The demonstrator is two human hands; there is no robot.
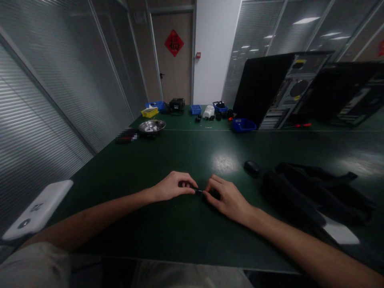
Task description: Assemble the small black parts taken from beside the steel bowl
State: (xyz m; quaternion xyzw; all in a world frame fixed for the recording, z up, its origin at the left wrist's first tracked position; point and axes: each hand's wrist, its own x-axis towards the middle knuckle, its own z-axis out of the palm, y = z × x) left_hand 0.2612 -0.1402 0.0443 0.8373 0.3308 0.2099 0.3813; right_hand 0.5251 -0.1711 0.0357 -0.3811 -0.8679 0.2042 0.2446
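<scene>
Near the middle of the green table (180, 156), my left hand (175, 186) pinches one end of a small dark, thin object (199, 191). From the other side, my right hand (226, 198) has thumb and fingertips closed at the object's right end, where a lighter tip shows. The fingertips of both hands are a short gap apart, low over the tabletop. What exactly the small object is, I cannot make out. A black mouse (252, 167) lies beyond my right hand, to the right.
A black bag (312, 196) lies right of my right forearm. A white device (37, 208) is at the left edge. Farther back are a metal bowl (152, 127), a blue bin (244, 125), a yellow tray (149, 112) and a black computer case (264, 84).
</scene>
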